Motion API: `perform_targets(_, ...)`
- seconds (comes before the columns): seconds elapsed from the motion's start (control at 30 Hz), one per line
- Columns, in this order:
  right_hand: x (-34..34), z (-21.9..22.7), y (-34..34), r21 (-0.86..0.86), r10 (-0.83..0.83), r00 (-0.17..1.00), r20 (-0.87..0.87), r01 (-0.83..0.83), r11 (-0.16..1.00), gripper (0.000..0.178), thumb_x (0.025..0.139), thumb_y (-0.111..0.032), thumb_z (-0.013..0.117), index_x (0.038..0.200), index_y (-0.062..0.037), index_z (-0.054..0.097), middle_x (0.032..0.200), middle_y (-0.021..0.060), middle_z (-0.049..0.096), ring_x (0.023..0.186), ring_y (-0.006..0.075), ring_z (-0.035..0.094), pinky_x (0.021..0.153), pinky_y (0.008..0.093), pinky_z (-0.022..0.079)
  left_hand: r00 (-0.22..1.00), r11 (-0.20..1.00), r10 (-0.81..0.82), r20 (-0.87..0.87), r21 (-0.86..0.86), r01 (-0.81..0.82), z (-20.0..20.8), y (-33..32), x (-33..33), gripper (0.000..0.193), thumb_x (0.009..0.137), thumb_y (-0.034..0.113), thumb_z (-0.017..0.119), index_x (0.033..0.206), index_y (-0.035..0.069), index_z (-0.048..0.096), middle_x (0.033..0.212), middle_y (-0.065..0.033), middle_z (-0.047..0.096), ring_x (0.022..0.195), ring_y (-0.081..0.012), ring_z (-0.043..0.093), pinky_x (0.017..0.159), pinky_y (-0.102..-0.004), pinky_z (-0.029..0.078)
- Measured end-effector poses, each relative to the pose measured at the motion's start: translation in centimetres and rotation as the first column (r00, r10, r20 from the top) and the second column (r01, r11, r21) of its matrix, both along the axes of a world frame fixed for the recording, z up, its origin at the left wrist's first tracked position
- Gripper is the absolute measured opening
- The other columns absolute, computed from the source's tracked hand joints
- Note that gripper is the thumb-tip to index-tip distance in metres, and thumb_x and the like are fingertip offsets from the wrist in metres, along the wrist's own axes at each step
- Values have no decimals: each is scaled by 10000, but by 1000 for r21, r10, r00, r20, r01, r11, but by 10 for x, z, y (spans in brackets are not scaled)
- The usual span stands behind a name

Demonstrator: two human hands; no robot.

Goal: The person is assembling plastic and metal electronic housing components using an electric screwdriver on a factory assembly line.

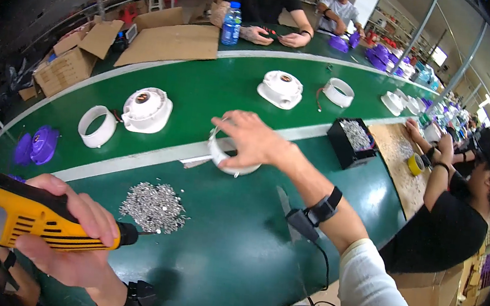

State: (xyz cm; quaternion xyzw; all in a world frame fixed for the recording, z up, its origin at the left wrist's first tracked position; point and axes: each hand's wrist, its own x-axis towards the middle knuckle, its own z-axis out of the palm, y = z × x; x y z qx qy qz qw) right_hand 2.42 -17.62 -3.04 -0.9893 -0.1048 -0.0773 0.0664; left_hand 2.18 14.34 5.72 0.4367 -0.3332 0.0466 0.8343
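My left hand [94, 221] is wrapped round a yellow and black electric screwdriver [30, 211], whose bit points right, near a heap of small silver screws [154, 206] on the green worktop. My right hand [255, 141] grips a white plastic ring [216, 152] from above, with fingers and thumb around its rim. The ring is at the pale strip between the worktop and the conveyor belt. Part of it is hidden behind my hand.
On the green belt [217, 78] sit white round housings [147, 110], other white rings [96, 126] and purple parts [44, 145]. A black box of screws [350, 141] stands right of my arm. Co-workers sit opposite and at right; a blue bottle [231, 25] and open cartons [170, 40] stand beyond the belt.
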Motion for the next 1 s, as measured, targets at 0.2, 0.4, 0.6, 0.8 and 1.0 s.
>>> perform_targets(0.2,49,2,-23,14,-234,961,146,235,972,750,769,-338,639,1373,-48,302,1430,229,228,1317,375,248,1080,460,225,999,999,0,41,47,-2,-8,2,14,624,881,588,407,1098,5,358,559,-73,458,384,-141,443,336,-244,377)
perform_targets(0.4,91,-24,28,242,-72,952,298,-2,970,390,784,-142,604,1143,4,551,1231,205,507,1120,350,498,970,409,390,998,998,-7,55,65,3,-8,10,19,638,873,608,398,1121,21,359,591,-81,478,402,-155,450,343,-262,369)
perform_targets(0.6,145,-35,110,108,167,974,154,-184,977,300,778,-120,583,1056,-11,601,1174,192,543,1091,322,519,957,398,394,979,985,171,113,-8,-171,-1,23,20,607,895,576,383,1114,11,352,581,-66,432,379,-137,424,323,-239,348)
perform_targets(0.8,215,-61,169,-156,290,870,397,-248,956,295,772,-109,523,1036,5,586,1207,171,525,1160,286,474,1003,406,340,968,977,210,137,-73,-201,1,34,21,584,900,539,413,1102,-6,353,562,-69,420,354,-131,393,299,-230,323)
perform_targets(1.0,258,-90,209,-151,134,912,388,-81,985,189,772,-202,531,826,-121,694,1098,121,581,1111,268,503,937,441,357,960,985,-155,234,-42,169,0,49,30,768,835,692,344,1223,29,345,727,-101,490,520,-190,462,387,-266,382)
